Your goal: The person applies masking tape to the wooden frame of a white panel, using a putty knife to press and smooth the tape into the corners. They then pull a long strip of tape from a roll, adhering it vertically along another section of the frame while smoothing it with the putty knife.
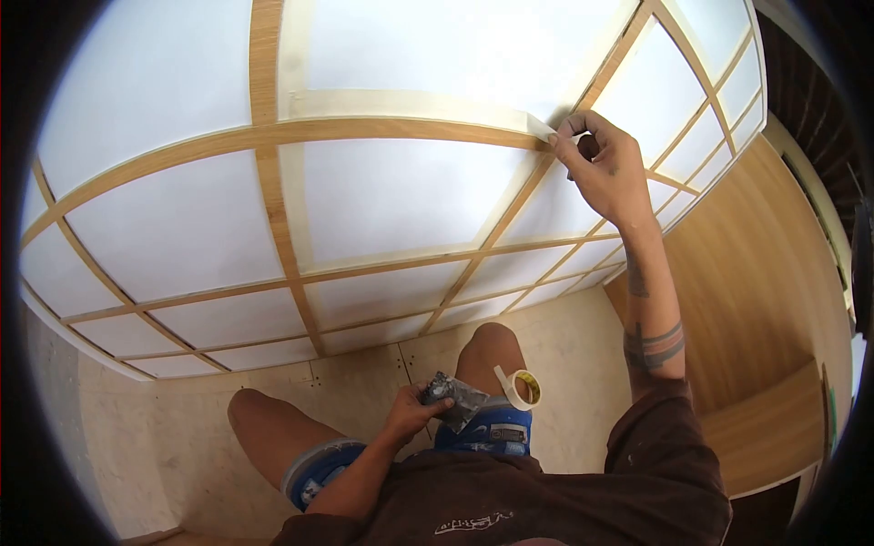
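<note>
While the right hand (603, 166) pinches the end of 1 tape strip (410, 105) on the panel (391, 196), the left hand's (414, 414) fingers grip 1 plastic bag (462, 402), near 1 tape roll (534, 388).

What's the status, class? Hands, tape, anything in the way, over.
Right hand pinching masking tape strip at lattice panel. Left hand holding plastic packet. Tape roll by right thigh. No obstruction visible.
</note>
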Demonstrator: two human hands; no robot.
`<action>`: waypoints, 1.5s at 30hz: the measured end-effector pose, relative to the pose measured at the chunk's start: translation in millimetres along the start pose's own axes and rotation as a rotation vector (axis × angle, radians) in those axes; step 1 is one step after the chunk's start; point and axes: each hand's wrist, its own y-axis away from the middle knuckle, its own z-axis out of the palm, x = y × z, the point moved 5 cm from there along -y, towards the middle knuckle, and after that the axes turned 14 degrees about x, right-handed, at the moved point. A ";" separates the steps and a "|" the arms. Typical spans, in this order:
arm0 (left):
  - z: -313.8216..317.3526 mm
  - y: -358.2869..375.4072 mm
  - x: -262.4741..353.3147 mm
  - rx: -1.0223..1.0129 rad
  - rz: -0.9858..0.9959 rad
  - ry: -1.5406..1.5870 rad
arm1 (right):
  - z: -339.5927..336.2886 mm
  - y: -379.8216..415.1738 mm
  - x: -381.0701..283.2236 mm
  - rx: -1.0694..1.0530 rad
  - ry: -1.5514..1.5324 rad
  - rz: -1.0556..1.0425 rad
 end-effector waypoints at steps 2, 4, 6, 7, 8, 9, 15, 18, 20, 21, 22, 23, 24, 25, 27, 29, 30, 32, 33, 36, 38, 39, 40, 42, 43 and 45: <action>-0.6 0.4 1.4 0.006 0.000 0.002 | 0.7 -0.5 1.1 0.015 -0.027 -0.002; -0.7 1.7 2.5 0.008 -0.002 0.001 | 1.0 -0.9 2.2 0.032 -0.052 0.000; -1.9 0.8 1.0 0.030 -0.016 -0.078 | 0.5 -3.1 2.4 0.066 -0.049 -0.005; -1.9 0.2 0.7 0.030 -0.016 -0.076 | 0.4 -3.6 1.8 0.065 -0.049 -0.007; -1.2 -0.7 1.2 0.023 -0.007 -0.044 | -0.9 -4.2 0.3 0.065 -0.081 -0.010; -0.4 -0.2 -0.2 0.017 -0.001 -0.011 | -1.2 -4.1 -0.8 0.062 -0.112 -0.011; -1.3 -1.0 -5.7 0.006 -0.015 -0.007 | 0.4 -7.9 0.5 0.047 -0.187 0.026; -1.7 0.7 0.3 0.000 0.001 -0.076 | -0.2 -5.9 -3.3 0.063 -0.224 0.104; -0.2 1.8 2.1 0.003 0.002 -0.063 | 1.8 -5.3 0.3 0.075 -0.217 0.070; 0.4 2.7 1.8 0.008 0.003 -0.049 | 2.4 -5.2 1.7 0.085 -0.212 0.034; 0.3 2.4 -0.1 0.004 -0.001 -0.052 | 3.4 -5.4 3.7 0.088 -0.208 0.039; 0.0 0.5 -2.0 -0.003 0.005 -0.051 | 4.0 -6.1 2.7 0.103 -0.168 -0.011; 0.1 -0.8 -4.2 -0.009 0.009 -0.051 | 4.3 -5.1 1.1 0.117 -0.128 -0.060; 0.6 -1.7 -7.4 -0.013 0.005 -0.054 | 4.9 -2.8 -0.8 0.118 -0.124 -0.055; 0.9 -2.7 -9.1 -0.006 0.006 -0.028 | 4.4 0.1 -12.4 0.154 0.057 -0.166; 0.0 -1.5 -11.4 -0.004 -0.017 -0.018 | 5.3 0.4 -11.3 0.157 0.077 -0.160; 0.6 -2.8 -10.4 0.000 -0.027 -0.006 | 5.0 -1.1 -11.6 0.167 0.094 -0.166; -0.5 -2.0 -8.6 0.020 -0.019 -0.015 | 4.3 -1.7 -15.6 0.158 0.127 -0.190; -1.5 -1.7 -7.3 0.041 -0.006 -0.024 | 4.0 -1.6 -18.2 0.152 0.157 -0.219; -0.1 2.7 1.8 0.045 -0.046 -0.030 | 3.5 -2.4 -20.3 0.137 0.201 -0.261; -0.6 -0.5 -4.3 0.031 -0.040 -0.006 | 1.4 -5.3 -18.8 0.124 0.184 -0.253; -1.1 -1.9 -5.2 0.018 -0.024 0.014 | 0.3 -6.6 -18.9 0.119 0.164 -0.248; -0.9 -1.1 -0.9 0.020 -0.027 0.014 | -1.0 -7.9 -20.5 0.116 0.162 -0.246; -0.6 3.7 9.2 0.032 -0.043 -0.058 | -1.2 -10.1 -23.1 0.068 0.213 -0.226; -0.5 4.0 10.7 0.035 -0.046 -0.058 | -2.4 -12.4 -24.0 0.066 0.211 -0.224; 0.2 5.6 11.6 0.028 -0.046 -0.039 | -2.3 -16.2 -26.5 0.035 0.249 -0.294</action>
